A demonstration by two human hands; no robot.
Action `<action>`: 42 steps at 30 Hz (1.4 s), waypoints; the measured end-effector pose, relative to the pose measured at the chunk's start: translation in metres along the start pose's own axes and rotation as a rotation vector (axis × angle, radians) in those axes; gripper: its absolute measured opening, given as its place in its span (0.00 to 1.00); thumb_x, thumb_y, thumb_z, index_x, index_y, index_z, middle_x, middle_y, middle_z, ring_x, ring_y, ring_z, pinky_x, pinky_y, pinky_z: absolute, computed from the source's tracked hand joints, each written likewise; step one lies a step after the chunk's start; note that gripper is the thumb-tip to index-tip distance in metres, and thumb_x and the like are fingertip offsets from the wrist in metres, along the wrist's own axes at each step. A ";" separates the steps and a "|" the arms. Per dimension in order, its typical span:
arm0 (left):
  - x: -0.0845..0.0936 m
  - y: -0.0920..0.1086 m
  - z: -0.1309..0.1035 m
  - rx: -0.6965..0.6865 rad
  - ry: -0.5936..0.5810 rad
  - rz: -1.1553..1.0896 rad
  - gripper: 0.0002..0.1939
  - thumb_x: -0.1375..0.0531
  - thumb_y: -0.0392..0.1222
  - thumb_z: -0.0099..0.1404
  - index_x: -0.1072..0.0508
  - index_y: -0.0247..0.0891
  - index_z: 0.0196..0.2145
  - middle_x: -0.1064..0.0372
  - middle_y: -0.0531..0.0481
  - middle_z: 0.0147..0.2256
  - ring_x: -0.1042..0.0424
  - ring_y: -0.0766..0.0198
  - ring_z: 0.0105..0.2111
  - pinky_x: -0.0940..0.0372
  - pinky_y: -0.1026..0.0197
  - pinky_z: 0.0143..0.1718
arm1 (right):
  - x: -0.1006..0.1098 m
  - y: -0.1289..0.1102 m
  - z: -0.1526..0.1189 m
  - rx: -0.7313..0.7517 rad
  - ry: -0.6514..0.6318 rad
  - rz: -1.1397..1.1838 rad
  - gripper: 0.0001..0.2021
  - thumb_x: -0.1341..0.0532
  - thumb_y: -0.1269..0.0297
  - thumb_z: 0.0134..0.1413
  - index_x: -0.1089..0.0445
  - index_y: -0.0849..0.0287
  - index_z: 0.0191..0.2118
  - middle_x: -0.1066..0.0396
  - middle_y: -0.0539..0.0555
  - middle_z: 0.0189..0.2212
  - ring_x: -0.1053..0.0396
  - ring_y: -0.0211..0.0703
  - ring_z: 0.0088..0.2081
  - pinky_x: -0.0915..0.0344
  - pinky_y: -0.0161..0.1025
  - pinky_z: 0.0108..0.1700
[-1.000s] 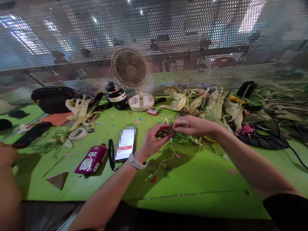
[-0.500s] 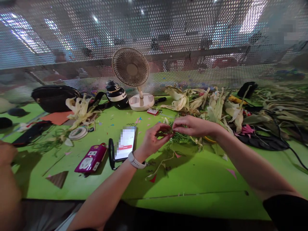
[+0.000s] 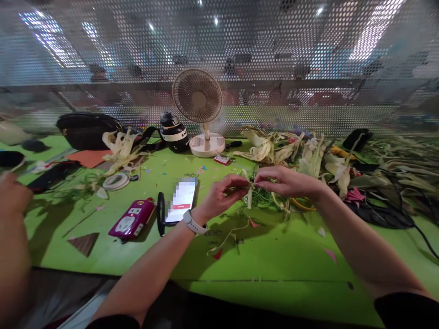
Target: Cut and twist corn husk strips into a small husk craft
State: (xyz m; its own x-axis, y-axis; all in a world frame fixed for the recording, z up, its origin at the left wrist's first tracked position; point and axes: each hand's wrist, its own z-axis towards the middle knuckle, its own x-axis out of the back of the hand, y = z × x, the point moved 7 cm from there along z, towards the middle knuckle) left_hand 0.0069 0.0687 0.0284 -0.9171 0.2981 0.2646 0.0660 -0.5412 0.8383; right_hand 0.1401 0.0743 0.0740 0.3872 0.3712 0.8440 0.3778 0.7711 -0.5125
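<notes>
1. Strip of pale plant matter (image 3: 249,199) is held up just above the table (image 3: 291,260), near the middle of the scene, between the fingertips of both hands; its lower end is left hanging.
2. The strip is gripped from the left by the left hand (image 3: 227,196), with thumb and fingers brought together at the tips. A white watch (image 3: 193,224) is worn on that wrist.
3. The strip is met from the right by the right hand (image 3: 284,181), its fingertips pinched together at the upper part. What is hidden between the fingertips cannot be told.
4. Green strands (image 3: 263,199) are heaped just beyond and below the hands, and a thin pale stem (image 3: 228,241) is seen on the near side.
5. Dry husks (image 3: 256,145) are spread along the far right.
6. A lit phone (image 3: 181,203) is placed to the left of the left hand, and a purple case (image 3: 133,220) is set farther left.
7. A fan (image 3: 198,98) is stood at the far side, with a dark bottle (image 3: 174,135) placed to its left and a black bag (image 3: 88,131) beyond that.
8. At the left edge, another person's hand (image 3: 13,194) is partly shown; its state cannot be told.
</notes>
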 end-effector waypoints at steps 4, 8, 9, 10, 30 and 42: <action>0.002 0.004 0.000 -0.028 0.030 0.051 0.08 0.38 0.39 0.60 0.27 0.36 0.38 0.26 0.47 0.36 0.25 0.66 0.34 0.27 0.64 0.36 | 0.000 -0.002 0.000 0.010 0.015 -0.007 0.11 0.49 0.64 0.63 0.31 0.62 0.38 0.32 0.53 0.32 0.36 0.38 0.34 0.40 0.37 0.38; 0.004 0.015 -0.003 -0.063 0.103 0.189 0.06 0.38 0.38 0.60 0.27 0.37 0.37 0.24 0.48 0.34 0.24 0.65 0.34 0.28 0.63 0.38 | 0.001 -0.001 0.002 0.025 0.055 -0.067 0.11 0.49 0.64 0.63 0.32 0.62 0.37 0.33 0.54 0.31 0.37 0.39 0.33 0.40 0.37 0.37; 0.004 0.017 -0.005 -0.070 0.124 0.231 0.06 0.39 0.38 0.61 0.27 0.37 0.37 0.24 0.48 0.34 0.24 0.65 0.34 0.28 0.62 0.38 | 0.000 0.000 0.002 0.027 0.065 -0.082 0.11 0.49 0.64 0.63 0.32 0.62 0.37 0.33 0.53 0.31 0.37 0.39 0.33 0.40 0.37 0.37; 0.004 0.018 -0.006 -0.075 0.144 0.265 0.06 0.39 0.38 0.61 0.27 0.37 0.37 0.24 0.48 0.34 0.24 0.65 0.34 0.28 0.62 0.38 | 0.000 0.000 0.002 0.027 0.073 -0.094 0.11 0.49 0.64 0.63 0.32 0.62 0.36 0.34 0.53 0.30 0.38 0.39 0.33 0.40 0.37 0.37; -0.002 -0.008 -0.007 0.052 0.217 -0.004 0.14 0.35 0.43 0.56 0.23 0.36 0.40 0.23 0.46 0.34 0.25 0.63 0.31 0.27 0.61 0.34 | -0.007 0.005 0.005 0.006 0.078 -0.058 0.12 0.49 0.63 0.63 0.31 0.61 0.37 0.31 0.54 0.31 0.35 0.39 0.33 0.40 0.37 0.36; -0.003 -0.009 -0.004 0.218 0.166 -0.215 0.22 0.31 0.41 0.50 0.27 0.37 0.44 0.24 0.48 0.33 0.25 0.63 0.34 0.28 0.61 0.37 | -0.007 0.002 0.006 0.018 0.066 -0.090 0.11 0.49 0.65 0.63 0.31 0.62 0.38 0.32 0.55 0.32 0.36 0.40 0.34 0.40 0.37 0.38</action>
State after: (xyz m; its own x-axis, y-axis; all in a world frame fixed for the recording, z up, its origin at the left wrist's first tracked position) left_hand 0.0076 0.0691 0.0183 -0.9693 0.2458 0.0046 -0.0699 -0.2935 0.9534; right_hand 0.1332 0.0760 0.0682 0.4071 0.2652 0.8741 0.3986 0.8094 -0.4312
